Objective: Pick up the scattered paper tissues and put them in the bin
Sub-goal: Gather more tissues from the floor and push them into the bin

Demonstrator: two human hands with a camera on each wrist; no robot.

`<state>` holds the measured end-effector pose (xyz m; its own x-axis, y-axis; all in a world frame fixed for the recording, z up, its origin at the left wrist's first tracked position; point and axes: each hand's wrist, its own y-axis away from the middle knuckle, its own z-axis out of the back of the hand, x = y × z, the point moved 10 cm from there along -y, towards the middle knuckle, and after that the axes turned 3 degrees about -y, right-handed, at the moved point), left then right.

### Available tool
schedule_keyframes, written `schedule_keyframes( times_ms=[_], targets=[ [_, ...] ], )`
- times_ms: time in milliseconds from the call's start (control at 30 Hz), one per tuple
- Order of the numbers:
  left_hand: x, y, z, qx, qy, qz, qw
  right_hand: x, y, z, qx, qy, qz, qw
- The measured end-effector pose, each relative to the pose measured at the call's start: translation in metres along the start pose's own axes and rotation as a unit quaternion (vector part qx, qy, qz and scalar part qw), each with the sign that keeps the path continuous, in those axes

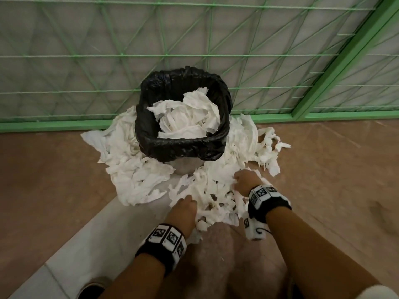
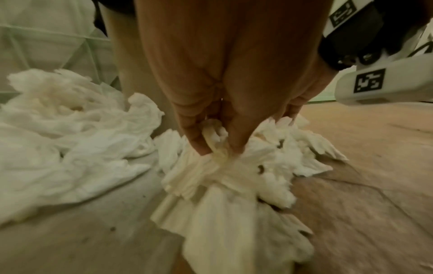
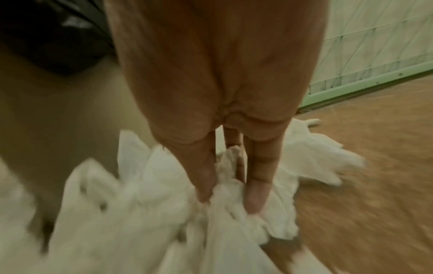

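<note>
Both hands (image 1: pixel 183 210) (image 1: pixel 245 182) palm-down, fingers sunk in floor tissues (image 1: pixel 216 190).

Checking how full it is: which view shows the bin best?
The head view: the whole bin, black-lined, open top, crumpled tissues inside. The right wrist view catches only a dark blurred piece of its liner at top left; the left wrist view shows just part of its pale side wall behind the hand.

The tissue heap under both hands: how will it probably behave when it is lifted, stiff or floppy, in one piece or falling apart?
Probably floppy: the tissue heap lies crumpled in torn strips. It seems light, so the left hand and right hand should raise it easily. Loose shreds may drop outside each grip, missing the bin.
</note>
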<state>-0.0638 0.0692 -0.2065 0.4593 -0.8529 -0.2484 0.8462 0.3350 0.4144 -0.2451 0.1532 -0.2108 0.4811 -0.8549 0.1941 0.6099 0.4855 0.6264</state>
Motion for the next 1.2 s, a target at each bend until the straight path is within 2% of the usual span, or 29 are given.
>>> schedule_keyframes(
  times_ms=[100, 133, 333, 400, 467, 533, 633, 733, 767, 800, 867, 900, 933, 967, 1000, 1067, 1100, 1133, 1200],
  targets=[
    [0.022, -0.001, 0.041, -0.059, 0.035, 0.031, 0.997, 0.017, 0.000, 0.035, -0.008, 0.000, 0.017, 1.000],
    [0.029, -0.002, 0.051, -0.062, 0.051, 0.042, 0.996, 0.022, 0.002, 0.049, -0.005, -0.011, 0.021, 1.000],
    [0.027, 0.008, 0.085, 0.069, 0.073, 0.008, 0.995, 0.039, 0.021, 0.130, -0.085, -0.151, 0.054, 0.983],
    [0.011, 0.012, 0.103, 0.094, 0.077, -0.014, 0.992, 0.037, 0.026, 0.154, -0.120, -0.258, 0.059, 0.957],
    [-0.009, 0.014, 0.121, 0.115, 0.132, -0.036, 0.984, 0.035, 0.037, 0.178, -0.165, -0.393, 0.076, 0.902],
    [-0.032, 0.021, 0.148, 0.107, 0.179, -0.059, 0.976, 0.039, 0.055, 0.206, -0.219, -0.453, 0.114, 0.857],
    [-0.057, 0.032, 0.213, 0.022, 0.205, -0.099, 0.974, 0.059, 0.090, 0.253, -0.303, -0.458, 0.174, 0.817],
    [-0.049, 0.045, 0.296, -0.172, 0.213, -0.107, 0.956, 0.097, 0.132, 0.293, -0.339, -0.465, 0.269, 0.773],
    [-0.038, 0.050, 0.320, -0.243, 0.237, -0.092, 0.936, 0.110, 0.147, 0.304, -0.346, -0.468, 0.306, 0.753],
    [-0.024, 0.056, 0.341, -0.297, 0.297, -0.075, 0.904, 0.125, 0.162, 0.314, -0.352, -0.466, 0.347, 0.733],
    [0.000, 0.066, 0.370, -0.365, 0.436, -0.069, 0.820, 0.150, 0.184, 0.328, -0.371, -0.456, 0.411, 0.697],
    [0.009, 0.069, 0.381, -0.386, 0.458, -0.068, 0.798, 0.160, 0.189, 0.331, -0.380, -0.450, 0.425, 0.687],
    [0.015, 0.068, 0.388, -0.403, 0.446, -0.058, 0.797, 0.168, 0.192, 0.331, -0.389, -0.444, 0.431, 0.683],
    [0.019, 0.062, 0.391, -0.411, 0.413, -0.050, 0.811, 0.174, 0.189, 0.328, -0.388, -0.445, 0.431, 0.682],
    [0.020, 0.056, 0.392, -0.415, 0.352, -0.039, 0.838, 0.180, 0.184, 0.322, -0.377, -0.451, 0.428, 0.687],
    [0.020, 0.035, 0.378, -0.397, 0.207, -0.007, 0.894, 0.191, 0.162, 0.302, -0.330, -0.463, 0.408, 0.714],
    [0.021, 0.021, 0.364, -0.374, 0.158, -0.006, 0.914, 0.196, 0.147, 0.288, -0.297, -0.449, 0.387, 0.749],
    [0.024, 0.008, 0.346, -0.333, 0.142, 0.004, 0.932, 0.200, 0.131, 0.270, -0.260, -0.409, 0.360, 0.797],
    [0.032, -0.014, 0.302, -0.224, 0.127, 0.040, 0.965, 0.206, 0.103, 0.226, -0.165, -0.246, 0.308, 0.904]
  ],
)
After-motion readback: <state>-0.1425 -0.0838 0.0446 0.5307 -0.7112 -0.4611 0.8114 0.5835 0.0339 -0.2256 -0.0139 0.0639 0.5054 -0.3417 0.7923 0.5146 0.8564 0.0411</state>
